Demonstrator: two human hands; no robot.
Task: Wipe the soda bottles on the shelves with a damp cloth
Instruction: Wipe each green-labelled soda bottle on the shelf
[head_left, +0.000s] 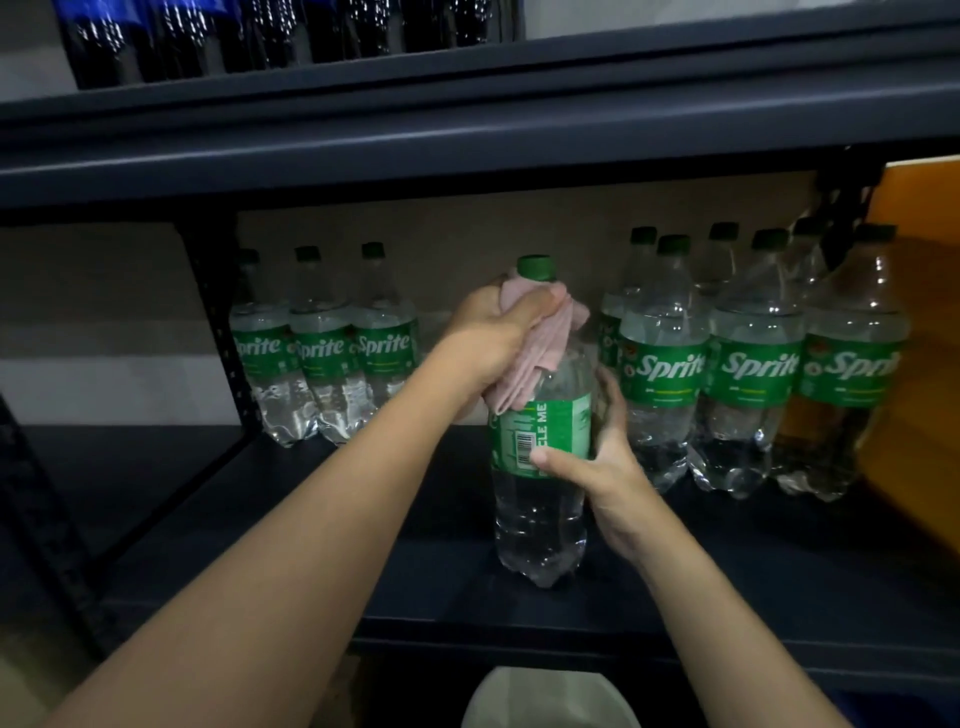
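Wiping the neck of one Sprite bottle at the shelf front.

Your right hand (597, 462) curls round the label of the bottle (540, 467) standing near the front edge of the shelf (311, 519); your left hand (498, 332) clutches the pink cloth (524, 358) against its shoulder, just under the green cap (536, 267). Keep the lower grip firm so the bottle stays upright, and work the cloth downward in turns. The turned label shows a barcode and what looks like "CLE ME". Behind, the rows of bottles (665, 364) read "Sprite".
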